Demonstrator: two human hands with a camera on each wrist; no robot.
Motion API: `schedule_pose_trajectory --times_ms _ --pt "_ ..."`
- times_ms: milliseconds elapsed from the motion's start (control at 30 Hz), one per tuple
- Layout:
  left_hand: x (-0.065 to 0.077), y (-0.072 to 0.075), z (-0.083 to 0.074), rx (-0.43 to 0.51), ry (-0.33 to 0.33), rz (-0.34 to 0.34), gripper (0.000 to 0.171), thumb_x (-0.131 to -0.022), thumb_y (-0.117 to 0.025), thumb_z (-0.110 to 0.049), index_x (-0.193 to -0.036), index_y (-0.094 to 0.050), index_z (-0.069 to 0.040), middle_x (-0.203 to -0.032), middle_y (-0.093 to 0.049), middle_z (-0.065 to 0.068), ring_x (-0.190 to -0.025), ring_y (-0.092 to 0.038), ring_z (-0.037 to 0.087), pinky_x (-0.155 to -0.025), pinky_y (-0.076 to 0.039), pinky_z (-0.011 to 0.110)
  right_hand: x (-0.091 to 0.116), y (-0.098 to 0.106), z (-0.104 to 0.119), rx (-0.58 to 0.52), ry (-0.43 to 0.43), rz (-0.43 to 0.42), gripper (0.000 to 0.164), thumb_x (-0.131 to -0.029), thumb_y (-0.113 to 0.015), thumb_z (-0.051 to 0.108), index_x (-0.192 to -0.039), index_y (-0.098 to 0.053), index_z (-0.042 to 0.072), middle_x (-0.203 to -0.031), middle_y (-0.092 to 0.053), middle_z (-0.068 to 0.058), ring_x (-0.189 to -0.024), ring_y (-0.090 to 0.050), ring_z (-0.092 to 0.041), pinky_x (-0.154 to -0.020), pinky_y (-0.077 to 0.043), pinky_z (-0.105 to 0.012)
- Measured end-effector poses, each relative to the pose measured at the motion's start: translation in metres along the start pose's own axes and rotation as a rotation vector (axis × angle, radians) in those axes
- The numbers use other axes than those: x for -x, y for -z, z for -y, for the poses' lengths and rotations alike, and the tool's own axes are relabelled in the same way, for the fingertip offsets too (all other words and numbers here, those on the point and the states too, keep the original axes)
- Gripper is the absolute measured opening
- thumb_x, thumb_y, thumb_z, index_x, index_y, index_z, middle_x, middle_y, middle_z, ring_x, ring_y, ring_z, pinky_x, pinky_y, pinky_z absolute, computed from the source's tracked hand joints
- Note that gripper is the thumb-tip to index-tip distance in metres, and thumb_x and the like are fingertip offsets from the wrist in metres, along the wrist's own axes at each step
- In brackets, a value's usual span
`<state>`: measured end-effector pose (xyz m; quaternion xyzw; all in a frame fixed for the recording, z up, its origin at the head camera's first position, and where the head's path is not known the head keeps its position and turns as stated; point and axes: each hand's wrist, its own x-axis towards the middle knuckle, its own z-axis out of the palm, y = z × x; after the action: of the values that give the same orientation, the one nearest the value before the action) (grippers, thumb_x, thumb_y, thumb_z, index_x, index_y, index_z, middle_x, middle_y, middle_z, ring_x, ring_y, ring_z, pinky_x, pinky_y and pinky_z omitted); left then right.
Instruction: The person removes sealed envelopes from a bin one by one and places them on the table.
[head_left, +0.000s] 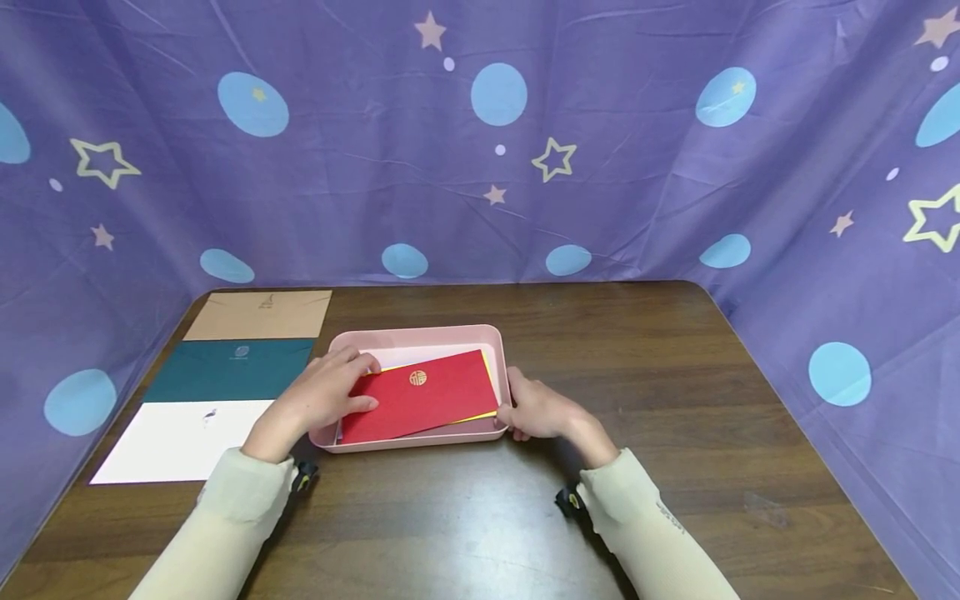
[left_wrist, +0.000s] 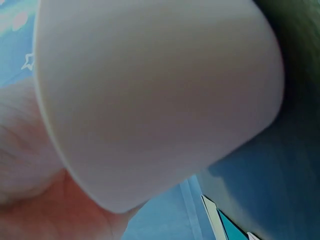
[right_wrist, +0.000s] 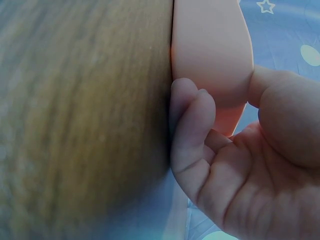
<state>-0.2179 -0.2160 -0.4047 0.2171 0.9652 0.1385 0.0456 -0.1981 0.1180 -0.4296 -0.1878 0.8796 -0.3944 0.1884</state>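
A shallow pink tray (head_left: 420, 337) holds a red envelope (head_left: 427, 400) with a gold emblem, and yellow edges show beneath it. My left hand (head_left: 318, 393) reaches over the tray's left rim, thumb and index finger spread apart at the red envelope's left end. In the left wrist view the tray's outer wall (left_wrist: 160, 100) hides those fingertips. At the right end, my right hand (head_left: 542, 407) grips the tray. The right wrist view has its thumb at the rim and its fingers (right_wrist: 192, 125) curled low against the outer wall (right_wrist: 210, 55).
Left of the tray lie a tan envelope (head_left: 258, 317), a dark teal envelope (head_left: 225, 371) and a white envelope (head_left: 180, 442), one in front of another. The brown wooden table (head_left: 637, 358) ends at a purple patterned cloth (head_left: 615, 192).
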Motion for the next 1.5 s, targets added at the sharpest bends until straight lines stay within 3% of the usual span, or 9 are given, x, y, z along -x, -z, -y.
schedule_pose_trajectory --times_ms 267,533,733,1067,1200,1400,1500 --pt "-0.001 0.0 -0.001 0.055 0.038 -0.011 0.058 -0.068 -0.085 -0.034 -0.111 -0.056 -0.01 -0.106 -0.052 0.007 -0.101 -0.047 0.024 -0.084 -0.038 0.049 0.0 0.0 0.0 -0.002 0.001 0.008 0.035 -0.084 -0.058 0.007 -0.113 -0.039 -0.001 -0.072 -0.062 -0.003 -0.052 -0.059 -0.018 -0.049 -0.051 -0.032" --pt "-0.006 -0.006 0.006 0.079 -0.005 -0.069 0.047 -0.072 -0.083 -0.034 -0.104 -0.057 -0.01 -0.103 -0.053 0.007 -0.112 -0.04 0.027 -0.086 -0.035 0.053 0.0 0.001 0.001 0.001 -0.009 0.01 0.032 -0.087 -0.057 0.008 -0.113 -0.04 0.0 -0.069 -0.059 -0.007 -0.052 -0.059 -0.019 -0.05 -0.051 -0.032" --pt "-0.006 -0.005 0.006 0.134 -0.039 -0.084 0.036 -0.074 -0.082 -0.029 -0.095 -0.06 -0.009 -0.094 -0.053 0.006 -0.119 -0.035 0.031 -0.087 -0.04 0.047 0.0 0.001 0.001 0.004 -0.007 0.004 0.032 -0.087 -0.057 0.009 -0.114 -0.041 0.001 -0.067 -0.059 -0.008 -0.052 -0.059 -0.019 -0.05 -0.051 -0.033" --pt "-0.004 0.004 0.002 0.306 -0.059 -0.056 0.027 -0.079 -0.079 -0.021 -0.091 -0.058 -0.01 -0.091 -0.058 0.005 -0.092 -0.05 0.022 -0.076 -0.045 0.04 0.0 0.001 0.0 -0.006 -0.01 0.002 0.029 -0.087 -0.056 0.008 -0.111 -0.041 0.001 -0.068 -0.06 -0.008 -0.052 -0.059 -0.019 -0.05 -0.051 -0.033" --pt "0.0 0.01 0.002 0.371 -0.021 -0.009 0.027 -0.08 -0.078 -0.023 -0.092 -0.057 -0.011 -0.088 -0.059 0.002 -0.081 -0.055 0.018 -0.069 -0.047 0.037 0.0 0.001 0.0 -0.011 -0.008 0.004 0.028 -0.087 -0.055 0.006 -0.11 -0.041 0.002 -0.069 -0.059 -0.008 -0.052 -0.059 -0.019 -0.051 -0.052 -0.033" --pt "0.006 0.016 0.008 0.452 0.055 0.17 0.03 -0.081 -0.076 -0.024 -0.099 -0.056 -0.011 -0.086 -0.063 0.0 -0.077 -0.061 0.016 -0.071 -0.046 0.038 0.0 0.001 0.0 -0.015 -0.008 0.01 0.029 -0.087 -0.054 0.006 -0.111 -0.041 0.001 -0.069 -0.059 -0.009 -0.052 -0.059 -0.02 -0.051 -0.052 -0.033" --pt "0.006 0.016 0.012 0.485 0.071 0.214 0.029 -0.082 -0.076 -0.022 -0.099 -0.056 -0.011 -0.086 -0.064 0.0 -0.078 -0.062 0.016 -0.073 -0.046 0.039 0.0 0.001 -0.001 -0.015 -0.009 0.011 0.028 -0.087 -0.055 0.006 -0.11 -0.041 0.001 -0.069 -0.059 -0.009 -0.052 -0.059 -0.02 -0.051 -0.052 -0.033"
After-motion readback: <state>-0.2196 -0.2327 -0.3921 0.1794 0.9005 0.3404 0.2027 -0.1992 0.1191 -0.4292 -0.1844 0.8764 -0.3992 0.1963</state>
